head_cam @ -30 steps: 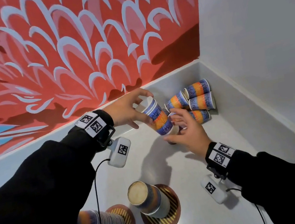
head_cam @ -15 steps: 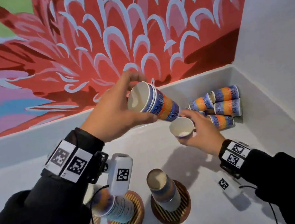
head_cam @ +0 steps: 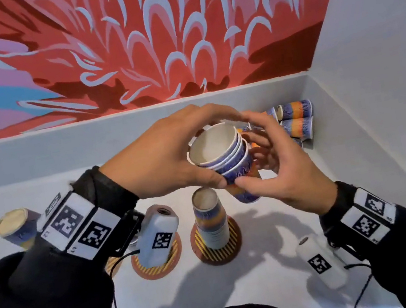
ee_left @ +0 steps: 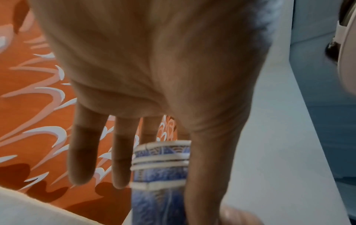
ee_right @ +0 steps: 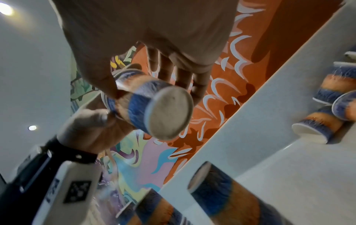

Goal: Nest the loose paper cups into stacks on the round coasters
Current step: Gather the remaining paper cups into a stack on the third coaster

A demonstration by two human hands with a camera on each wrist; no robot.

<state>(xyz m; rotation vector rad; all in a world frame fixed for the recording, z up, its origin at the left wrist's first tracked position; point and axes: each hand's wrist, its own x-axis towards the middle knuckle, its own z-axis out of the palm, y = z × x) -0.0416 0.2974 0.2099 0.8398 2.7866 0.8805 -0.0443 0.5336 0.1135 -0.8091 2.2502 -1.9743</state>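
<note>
Both hands hold a small nest of blue-and-orange paper cups (head_cam: 224,158), mouth up and tilted toward me, above the table. My left hand (head_cam: 170,159) grips it near the rims (ee_left: 161,164) with thumb and fingers. My right hand (head_cam: 275,168) pinches the lowest cup, whose base (ee_right: 167,112) faces the right wrist camera. Just below stands an upside-down cup stack (head_cam: 210,223) on a round striped coaster (head_cam: 217,251). Several loose cups (head_cam: 296,118) lie on their sides in the far right corner.
A second coaster (head_cam: 159,266) lies left of the first, its stack hidden behind my left wrist camera. Another stack (head_cam: 16,227) leans at the far left. The painted wall runs along the back and a grey wall (head_cam: 384,67) closes the right side.
My right hand has brought its single cup up onto the bottom of the cups in my left hand. Both hands have drawn back from the corner to above the coaster stack.
</note>
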